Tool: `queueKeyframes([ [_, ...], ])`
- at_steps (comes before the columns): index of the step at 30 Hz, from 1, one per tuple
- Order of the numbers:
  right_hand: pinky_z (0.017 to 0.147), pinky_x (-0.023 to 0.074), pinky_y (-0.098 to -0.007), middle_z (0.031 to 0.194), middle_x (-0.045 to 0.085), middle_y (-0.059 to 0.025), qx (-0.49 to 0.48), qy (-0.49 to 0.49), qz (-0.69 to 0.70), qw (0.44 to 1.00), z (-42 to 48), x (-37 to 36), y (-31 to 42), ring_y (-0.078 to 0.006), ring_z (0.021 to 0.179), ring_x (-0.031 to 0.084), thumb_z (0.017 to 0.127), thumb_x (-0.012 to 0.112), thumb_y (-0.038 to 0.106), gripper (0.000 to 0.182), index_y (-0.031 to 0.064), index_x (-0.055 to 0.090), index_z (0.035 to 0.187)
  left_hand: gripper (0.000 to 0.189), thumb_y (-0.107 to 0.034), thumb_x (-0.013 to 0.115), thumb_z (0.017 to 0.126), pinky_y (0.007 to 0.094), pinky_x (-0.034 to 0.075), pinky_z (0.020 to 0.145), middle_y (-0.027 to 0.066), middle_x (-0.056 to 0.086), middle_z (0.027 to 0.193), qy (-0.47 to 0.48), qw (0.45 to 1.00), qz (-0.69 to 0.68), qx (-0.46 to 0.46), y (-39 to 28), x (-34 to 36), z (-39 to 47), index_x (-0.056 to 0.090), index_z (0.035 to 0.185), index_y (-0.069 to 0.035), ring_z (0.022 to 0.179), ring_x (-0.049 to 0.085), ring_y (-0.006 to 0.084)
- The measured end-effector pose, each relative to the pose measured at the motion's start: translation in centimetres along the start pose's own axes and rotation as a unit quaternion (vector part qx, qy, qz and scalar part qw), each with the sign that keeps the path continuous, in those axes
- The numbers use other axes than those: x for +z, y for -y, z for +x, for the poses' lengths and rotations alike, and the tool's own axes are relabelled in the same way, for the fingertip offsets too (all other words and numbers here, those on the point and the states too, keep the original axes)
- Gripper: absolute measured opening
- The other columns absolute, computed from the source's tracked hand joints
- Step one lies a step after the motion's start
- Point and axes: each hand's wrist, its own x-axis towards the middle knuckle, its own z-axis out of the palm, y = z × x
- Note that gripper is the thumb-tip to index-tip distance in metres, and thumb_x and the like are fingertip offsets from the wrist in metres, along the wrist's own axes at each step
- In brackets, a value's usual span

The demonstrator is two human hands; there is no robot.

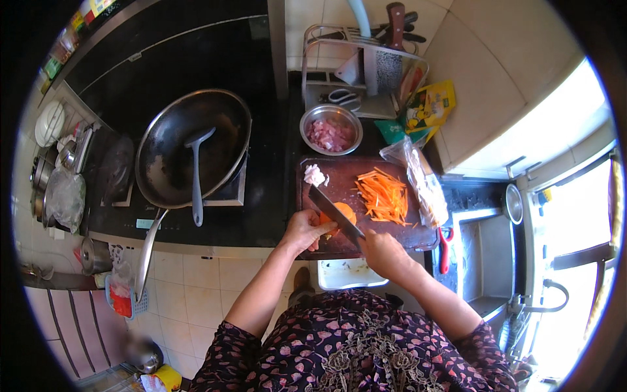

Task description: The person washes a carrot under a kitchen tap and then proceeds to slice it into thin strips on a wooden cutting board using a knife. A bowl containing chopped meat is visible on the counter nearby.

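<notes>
On the dark wooden cutting board (pixel 306 196) lies a carrot piece (pixel 345 212), with my left hand (pixel 304 230) holding its left side. My right hand (pixel 387 255) grips a kitchen knife (pixel 333 213), whose blade slants up and left across the carrot. To the right of the blade is a pile of carrot strips (pixel 384 196). A small heap of chopped white pieces (pixel 314 175) sits at the board's upper left. Just behind the board stands a metal bowl (pixel 358 128) of cut raw meat (pixel 330 135). The handle is mostly hidden in my right hand.
Left, a wok (pixel 166 142) with a grey spatula (pixel 197 171) rests on the cooktop. A plastic bag (pixel 423 186) overlaps the board's right edge, near a red-handled peeler (pixel 445 250). A knife rack (pixel 318 93) stands behind; the sink (pixel 482 255) is right, a white tray (pixel 350 275) below.
</notes>
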Motion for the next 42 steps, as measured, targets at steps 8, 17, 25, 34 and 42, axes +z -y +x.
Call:
queueKeyframes([
  [8, 0.067, 0.0510, -0.0488, 0.073, 0.062, -0.0256, -0.054, 0.001, -0.041, 0.998, 2.1, 1.1, -1.5, -0.0414, 0.071, 0.063, 0.093, 0.045, 0.028, 0.031, -0.0012, 0.054, 0.091, 0.034, -0.025, 0.075, 0.078, 0.0216, 0.037, 0.031, 0.0024, 0.054, 0.056, 0.008, 1.000, 0.014, -0.001, -1.5, 0.1, 0.1, 0.048, 0.070, -0.006, 0.035, 0.046, 0.0078],
  [17, 0.066, 0.0485, -0.0514, 0.072, 0.060, -0.0276, 0.000, 0.032, 0.014, 0.999, -0.7, -1.3, -1.3, -0.0458, 0.072, 0.060, 0.092, 0.047, 0.026, 0.028, -0.0009, 0.053, 0.093, 0.034, -0.023, 0.076, 0.076, 0.0217, 0.034, 0.029, 0.0016, 0.051, 0.053, -0.003, 1.000, -0.011, -0.006, -0.6, 0.0, 0.0, 0.048, 0.067, -0.006, 0.034, 0.046, 0.0081],
  [25, 0.054, 0.0486, -0.0497, 0.062, 0.057, -0.0242, -0.024, 0.021, 0.058, 0.998, -2.2, -2.2, -2.3, -0.0437, 0.061, 0.059, 0.092, 0.050, 0.023, 0.023, 0.0004, 0.049, 0.085, 0.035, -0.024, 0.079, 0.072, 0.0225, 0.035, 0.030, 0.0038, 0.055, 0.057, -0.003, 1.000, -0.016, -0.025, 0.1, -0.1, 0.4, 0.050, 0.069, -0.004, 0.035, 0.047, 0.0089],
  [34, 0.053, 0.0475, -0.0492, 0.060, 0.056, -0.0261, -0.007, 0.021, 0.005, 1.000, -1.9, -2.4, -1.5, -0.0446, 0.060, 0.058, 0.090, 0.051, 0.019, 0.021, -0.0016, 0.052, 0.086, 0.035, -0.024, 0.079, 0.072, 0.0220, 0.035, 0.030, 0.0036, 0.055, 0.058, -0.006, 0.999, -0.023, -0.042, -1.3, 0.0, 0.0, 0.051, 0.071, -0.003, 0.034, 0.047, 0.0088],
  [42, 0.060, 0.0481, -0.0489, 0.066, 0.059, -0.0270, -0.019, -0.011, 0.030, 0.999, 2.3, 2.1, -0.5, -0.0438, 0.066, 0.060, 0.091, 0.049, 0.020, 0.025, -0.0033, 0.054, 0.084, 0.036, -0.023, 0.080, 0.072, 0.0227, 0.038, 0.031, 0.0022, 0.052, 0.056, -0.011, 0.999, -0.019, -0.027, -0.4, 0.2, 0.3, 0.050, 0.069, -0.003, 0.035, 0.047, 0.0091],
])
